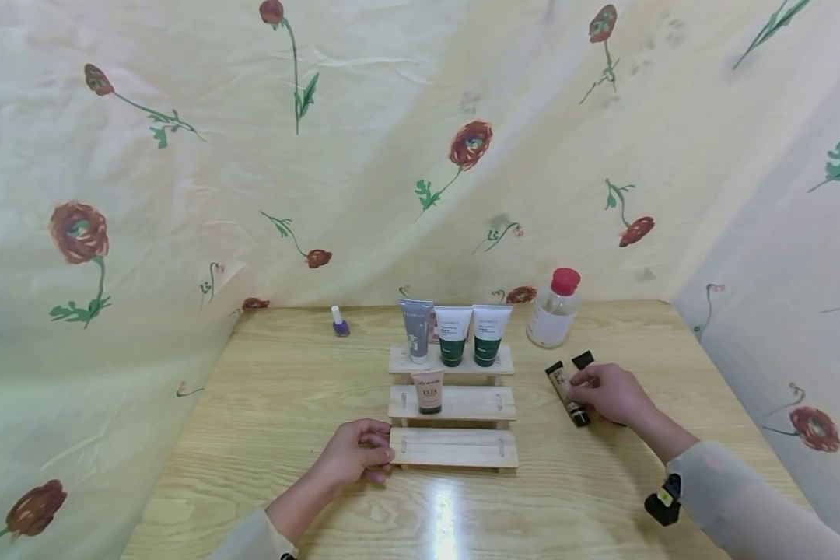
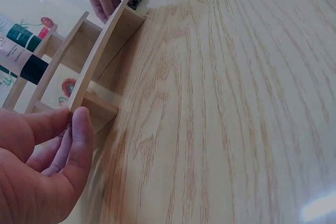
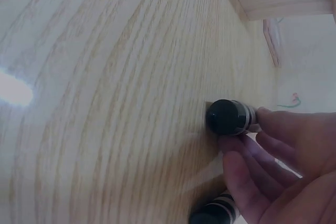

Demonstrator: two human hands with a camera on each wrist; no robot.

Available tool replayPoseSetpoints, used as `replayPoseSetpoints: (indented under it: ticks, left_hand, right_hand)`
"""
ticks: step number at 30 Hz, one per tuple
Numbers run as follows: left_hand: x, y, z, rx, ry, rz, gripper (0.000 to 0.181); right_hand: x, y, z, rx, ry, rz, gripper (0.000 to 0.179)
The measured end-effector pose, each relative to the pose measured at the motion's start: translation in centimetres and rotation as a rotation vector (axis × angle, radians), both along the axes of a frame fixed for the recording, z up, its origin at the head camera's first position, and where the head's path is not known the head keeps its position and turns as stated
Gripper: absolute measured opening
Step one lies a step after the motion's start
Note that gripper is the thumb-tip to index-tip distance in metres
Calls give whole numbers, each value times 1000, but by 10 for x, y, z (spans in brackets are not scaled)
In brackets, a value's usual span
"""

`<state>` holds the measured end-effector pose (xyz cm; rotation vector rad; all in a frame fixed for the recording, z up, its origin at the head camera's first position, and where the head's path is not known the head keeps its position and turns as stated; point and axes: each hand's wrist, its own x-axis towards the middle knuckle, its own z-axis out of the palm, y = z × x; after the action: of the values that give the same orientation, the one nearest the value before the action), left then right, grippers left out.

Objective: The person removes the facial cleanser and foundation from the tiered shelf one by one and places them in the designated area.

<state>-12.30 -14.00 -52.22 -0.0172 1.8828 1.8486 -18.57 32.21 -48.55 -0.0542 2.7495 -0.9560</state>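
A three-step wooden display rack (image 1: 455, 447) stands mid-table. My left hand (image 1: 355, 455) pinches the left end of its lowest step; the left wrist view shows thumb and fingertips (image 2: 80, 121) at that corner. To the right of the rack, my right hand (image 1: 610, 391) holds a slim gold-and-black cosmetic tube (image 1: 558, 379) by its side, the tube lying low over the tabletop. Its black cap (image 3: 224, 117) faces the right wrist camera. A second similar tube (image 1: 583, 359) lies partly hidden under the right hand.
On the top step stand a grey tube (image 1: 417, 330) and two green-and-white tubes (image 1: 453, 334), with something pinkish behind them. A small BB cream tube (image 1: 430, 393) stands on the middle step. Behind are a purple nail polish bottle (image 1: 340, 325) and a red-capped clear bottle (image 1: 551, 317).
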Motion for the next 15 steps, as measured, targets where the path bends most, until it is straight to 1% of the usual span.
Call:
replayPoseSetpoints:
  ticks: [9, 15]
  left_hand:
    - [1, 1, 0, -9, 11, 1, 51]
    - [1, 0, 1, -2, 8, -3, 51]
  right_hand:
    - [0, -2, 8, 79, 1, 3, 30]
    - [2, 0, 13, 99, 36, 23, 33]
